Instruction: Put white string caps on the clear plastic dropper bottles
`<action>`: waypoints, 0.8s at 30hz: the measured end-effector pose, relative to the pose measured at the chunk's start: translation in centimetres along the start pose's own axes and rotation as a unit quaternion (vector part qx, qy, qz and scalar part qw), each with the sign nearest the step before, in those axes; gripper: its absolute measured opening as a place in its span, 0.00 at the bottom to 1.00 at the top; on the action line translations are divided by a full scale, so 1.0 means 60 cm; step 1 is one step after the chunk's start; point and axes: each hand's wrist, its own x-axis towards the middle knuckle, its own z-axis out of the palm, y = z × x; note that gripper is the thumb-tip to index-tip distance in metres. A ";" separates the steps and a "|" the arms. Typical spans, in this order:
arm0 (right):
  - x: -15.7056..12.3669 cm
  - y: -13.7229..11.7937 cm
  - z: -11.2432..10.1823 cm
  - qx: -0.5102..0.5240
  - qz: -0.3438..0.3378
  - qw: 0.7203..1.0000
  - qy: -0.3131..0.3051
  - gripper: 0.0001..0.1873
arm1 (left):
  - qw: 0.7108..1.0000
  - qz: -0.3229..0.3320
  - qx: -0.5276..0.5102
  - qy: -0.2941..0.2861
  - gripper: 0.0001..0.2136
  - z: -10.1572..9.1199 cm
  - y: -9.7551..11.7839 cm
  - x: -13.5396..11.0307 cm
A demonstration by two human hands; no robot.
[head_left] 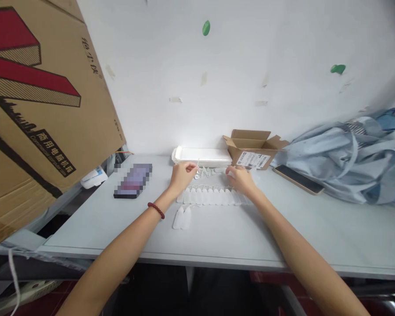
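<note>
A thin white plastic strip (pixel 198 164) is pinched in the fingertips of the left hand (pixel 182 175). The right hand (pixel 241 180) is curled narrow, and whether anything is gripped cannot be told. A row of small white plastic pieces (pixel 213 196) is laid on the counter (pixel 283 228) just nearer than both hands.

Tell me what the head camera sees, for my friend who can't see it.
A person's left hand and right hand finger small white parts on a pale table, just behind a row of white plastic pieces. Beyond sit a white tray and an open cardboard box; a phone lies right.
</note>
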 end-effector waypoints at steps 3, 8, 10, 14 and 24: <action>-0.007 -0.015 -0.017 0.074 -0.022 0.997 0.017 0.08 | 0.999 0.035 0.039 0.005 0.06 0.006 0.006 -0.012; -0.031 -0.073 -0.034 0.434 -0.052 0.899 -0.017 0.09 | 0.998 0.039 0.040 0.010 0.05 0.010 0.019 -0.024; -0.041 -0.092 -0.032 0.496 -0.040 0.865 -0.065 0.11 | 1.000 0.013 0.009 0.002 0.05 0.008 0.026 -0.027; -0.049 -0.103 -0.023 0.517 -0.036 0.849 -0.100 0.14 | 0.997 -0.036 -0.068 -0.031 0.06 0.006 0.033 -0.030; -0.042 -0.095 -0.018 0.497 -0.039 0.864 -0.063 0.13 | 0.996 0.011 -0.076 -0.049 0.07 0.011 0.042 -0.039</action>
